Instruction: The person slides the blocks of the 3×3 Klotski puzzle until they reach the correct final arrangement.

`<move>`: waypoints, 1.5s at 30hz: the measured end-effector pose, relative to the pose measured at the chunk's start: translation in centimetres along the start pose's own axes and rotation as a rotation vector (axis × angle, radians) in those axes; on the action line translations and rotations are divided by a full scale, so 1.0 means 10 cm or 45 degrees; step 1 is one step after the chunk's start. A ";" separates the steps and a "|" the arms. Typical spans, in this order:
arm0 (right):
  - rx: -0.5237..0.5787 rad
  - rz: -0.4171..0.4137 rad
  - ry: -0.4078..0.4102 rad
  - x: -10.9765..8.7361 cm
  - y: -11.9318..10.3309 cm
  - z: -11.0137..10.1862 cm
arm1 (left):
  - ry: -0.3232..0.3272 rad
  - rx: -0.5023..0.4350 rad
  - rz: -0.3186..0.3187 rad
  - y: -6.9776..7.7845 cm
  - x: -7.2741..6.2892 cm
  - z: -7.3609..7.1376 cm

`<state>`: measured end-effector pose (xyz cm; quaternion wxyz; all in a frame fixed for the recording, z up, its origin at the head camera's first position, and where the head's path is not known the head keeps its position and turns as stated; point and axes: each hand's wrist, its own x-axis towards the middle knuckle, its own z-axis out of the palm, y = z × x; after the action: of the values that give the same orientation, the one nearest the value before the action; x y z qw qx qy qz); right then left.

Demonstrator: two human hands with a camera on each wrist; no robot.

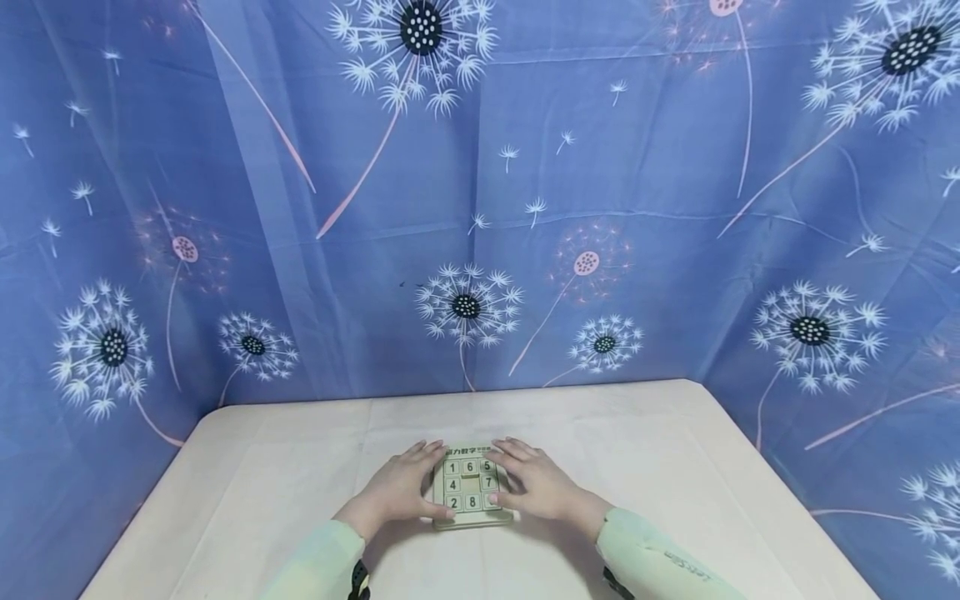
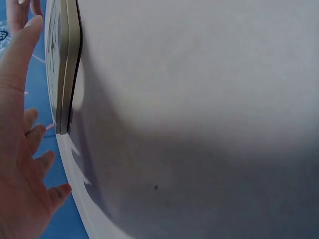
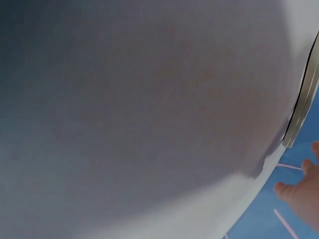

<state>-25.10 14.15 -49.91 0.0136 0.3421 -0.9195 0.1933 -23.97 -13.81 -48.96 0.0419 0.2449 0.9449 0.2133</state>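
Here, we see a pale number board [image 1: 470, 483] lying flat on the cream-covered table [image 1: 300, 500], with a hand at each of its sides. Our left hand [image 1: 401, 486] is beside the board's left edge, fingers loosely spread and curving toward its far corner, the thumb [image 1: 438, 510] reaching over its near left corner. Our right hand [image 1: 542, 486] mirrors it at the board's right edge, fingers spread over the far right part and the thumb [image 1: 507, 500] over the lower right tile, whose number we cannot read. Both hands look relaxed and neither grips anything; how firmly they touch the board we cannot tell. On the board we read 1, 6 and 5 in the far row, 4 and 7 on either side of a bare middle slot, and 2 and 8 in the near row. Dark printed characters run along its far margin, partly covered by our fingers. Nearer to us than the board are two pale green sleeves [image 1: 660, 554]; beyond it hangs a blue curtain [image 1: 525, 167] printed with dandelions.
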 end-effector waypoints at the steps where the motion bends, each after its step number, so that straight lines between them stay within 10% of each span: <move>1: 0.003 -0.004 -0.002 0.00 -0.01 0.00 | -0.003 -0.001 -0.002 0.00 0.00 0.00; 45: -0.015 0.055 -0.184 0.18 -0.08 0.06 | -0.114 0.087 -0.077 0.03 0.06 0.01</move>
<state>-25.95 12.30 -49.90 -0.0548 0.3349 -0.9264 0.1629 -24.38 -13.23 -48.95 0.0824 0.2267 0.9557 0.1685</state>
